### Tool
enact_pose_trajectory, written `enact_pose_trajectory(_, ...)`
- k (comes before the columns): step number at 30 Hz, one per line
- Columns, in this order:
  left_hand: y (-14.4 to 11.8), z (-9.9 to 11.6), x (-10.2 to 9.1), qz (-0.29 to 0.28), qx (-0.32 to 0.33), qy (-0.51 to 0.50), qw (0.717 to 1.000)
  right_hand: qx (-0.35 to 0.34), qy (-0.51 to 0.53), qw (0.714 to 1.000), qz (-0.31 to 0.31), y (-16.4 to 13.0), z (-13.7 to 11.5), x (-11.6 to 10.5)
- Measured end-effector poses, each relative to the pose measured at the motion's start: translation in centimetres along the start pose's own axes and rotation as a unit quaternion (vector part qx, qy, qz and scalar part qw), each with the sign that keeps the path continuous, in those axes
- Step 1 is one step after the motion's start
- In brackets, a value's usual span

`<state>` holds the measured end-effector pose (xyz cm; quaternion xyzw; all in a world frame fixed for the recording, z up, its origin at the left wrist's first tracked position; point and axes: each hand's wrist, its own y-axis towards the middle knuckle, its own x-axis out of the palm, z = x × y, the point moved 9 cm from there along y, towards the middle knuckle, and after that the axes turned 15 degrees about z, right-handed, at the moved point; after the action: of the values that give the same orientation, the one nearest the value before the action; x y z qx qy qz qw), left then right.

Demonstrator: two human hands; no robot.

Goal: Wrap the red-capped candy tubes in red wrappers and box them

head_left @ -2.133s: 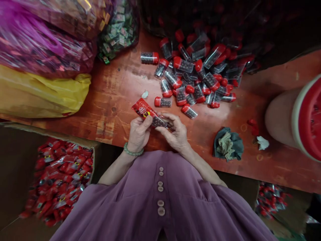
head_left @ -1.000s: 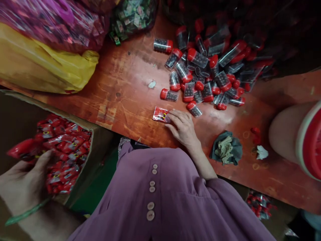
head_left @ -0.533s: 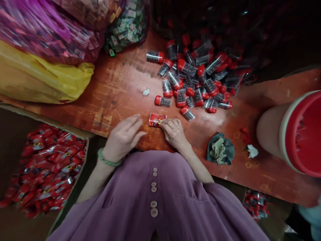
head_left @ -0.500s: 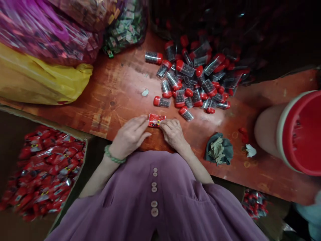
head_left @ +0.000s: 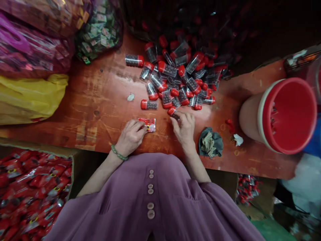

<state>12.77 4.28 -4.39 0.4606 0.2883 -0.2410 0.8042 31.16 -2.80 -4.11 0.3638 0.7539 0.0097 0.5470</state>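
Observation:
My left hand (head_left: 133, 134), a beaded bracelet on its wrist, holds the left end of a small flat red printed packet (head_left: 151, 126) against the table. My right hand (head_left: 185, 130) has its thumb and fingers around a clear tube with a red cap (head_left: 172, 110), at the near edge of a heap. Its dark contents are partly hidden by the fingers. The heap of similar red-capped tubes (head_left: 167, 99), filled with small dark balls, lies just beyond both hands.
At left stand a box of red packets (head_left: 35, 190), a yellow bag (head_left: 30, 98) and a bag of green pieces (head_left: 100, 33). A crumpled dark cloth (head_left: 210, 142) and a red-lined bucket (head_left: 253, 115) are to the right. Below the table's right edge sits a box of red-capped items (head_left: 248, 189).
My right hand has left the red packet and moved right, onto a tube at the heap's near edge. My left hand now grips the packet's left end. The whole view has shifted.

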Motion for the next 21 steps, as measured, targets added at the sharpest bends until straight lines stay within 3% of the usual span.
enact_pose_trajectory(3, 0.4, 0.0, 0.0, -0.012, -0.007, -0.028, 1.0, 0.051, -0.069, 0.996, -0.033, 0.3, 2.6, 1.0)
enact_pose_trajectory(6, 0.8, 0.1, 0.1, -0.03, -0.009, -0.046, 0.998, 0.066, -0.066, 0.993, -0.079, 0.2, 3.3, 2.3)
enact_pose_trajectory(10, 0.9, 0.0, 0.7, -0.061, -0.025, -0.018, 0.998, 0.062, 0.026, 0.993, -0.093, -0.2, 2.7, 2.5)
enact_pose_trajectory(15, 0.7, 0.5, 1.8, -0.113, -0.002, 0.066, 0.991, 0.126, 0.172, 0.975, -0.062, -0.9, 3.3, 1.9)
enact_pose_trajectory(18, 0.8, 0.8, 2.0, -0.118, 0.019, 0.074, 0.99, 0.229, 0.31, 0.921, -0.062, -1.8, 4.1, 2.4)
enact_pose_trajectory(21, 1.0, 0.4, 1.6, -0.083, 0.011, 0.072, 0.994, 0.342, 0.448, 0.82, -0.096, -3.0, 3.9, 3.6)
